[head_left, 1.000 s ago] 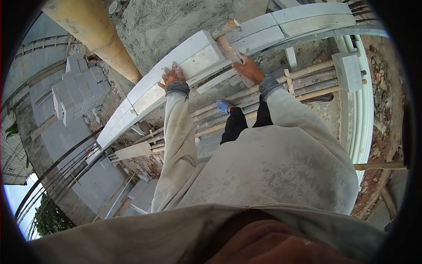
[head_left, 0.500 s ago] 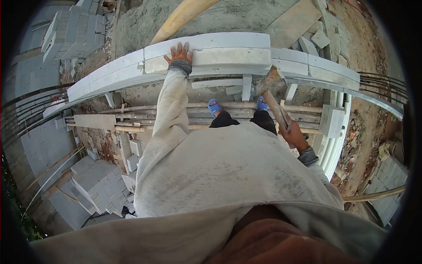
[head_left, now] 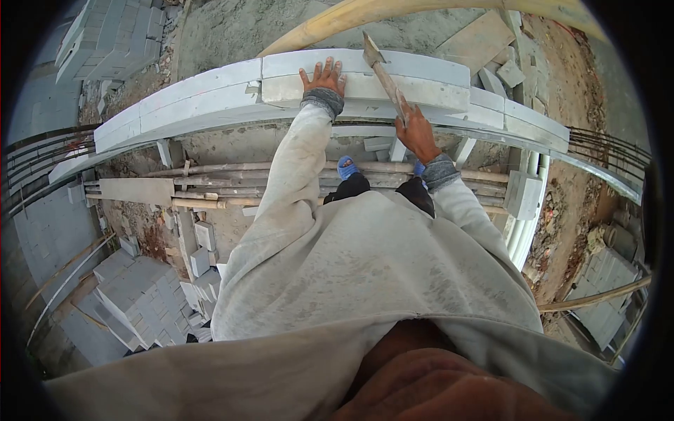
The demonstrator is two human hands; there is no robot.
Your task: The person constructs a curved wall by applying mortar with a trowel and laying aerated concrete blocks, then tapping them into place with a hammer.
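My left hand point(head_left: 324, 78) lies with its fingers spread on a long pale block point(head_left: 428, 74) in the top course of the wall, near that block's left end. In my right hand point(head_left: 419, 133) is a hatchet point(head_left: 381, 70), gripped by its wooden handle. The hatchet's dull metal head overlaps the far top edge of the same block, to the right of my left hand. Further pale blocks point(head_left: 189, 91) continue the wall to the left, and lower blocks point(head_left: 530, 123) to the right.
Bamboo poles point(head_left: 281, 181) run beneath me, around my blue sandals point(head_left: 347, 167). Stacks of blocks point(head_left: 140, 291) stand at lower left and upper left. Reinforcing bars point(head_left: 611, 147) stick out beyond the wall's ends. A thick yellowish pole point(head_left: 337, 24) crosses behind the wall.
My right hand has swung the hatchet up and forward from beside my body to above the wall. My left hand stays flat on the block while the view shifts slightly.
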